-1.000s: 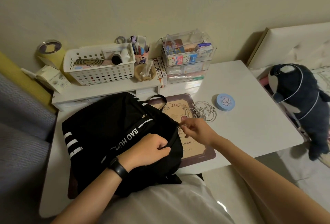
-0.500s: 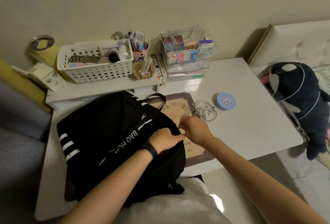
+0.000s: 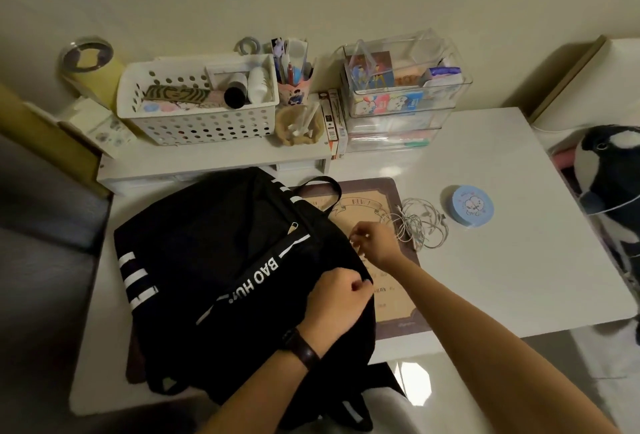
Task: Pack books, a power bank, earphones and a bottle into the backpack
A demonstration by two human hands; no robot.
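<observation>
Along the back edge of the desk (image 3: 502, 260) a low white shelf (image 3: 207, 163) carries the storage. A white perforated basket (image 3: 194, 129) holds a dark-capped bottle (image 3: 236, 91) and a white bottle (image 3: 259, 85) lying side by side at its right end, with a striped flat item and some pastel bits at its left. Just right of it a patterned cup (image 3: 294, 96) stands stuffed with pens. Further right, on the desk itself, is a stack of clear plastic bins (image 3: 450, 87), the top one holding colourful cards and small packets. The backpack (image 3: 214, 260) lies flat over the front-left part of the desk. It is black, with three white bars near its left end and a white-lettered band reading BAO HU across the middle, and its carry loop arches toward the back edge. Its right side overlaps a brown-bordered desk mat (image 3: 391, 295). The left hand (image 3: 337, 302), a dark band on its wrist, clenches a fold of fabric at the bag's right edge. The right hand (image 3: 374, 241) sits just beyond it at the same edge, fingertips drawn into a tight pinch on the bag there; exactly what they nip is too small to tell. The earphones (image 3: 420, 222), a loose white tangle, lie on the mat's far right corner, just beside the right hand. A round blue tin (image 3: 467, 206) sits near them, toward the right edge.
</observation>
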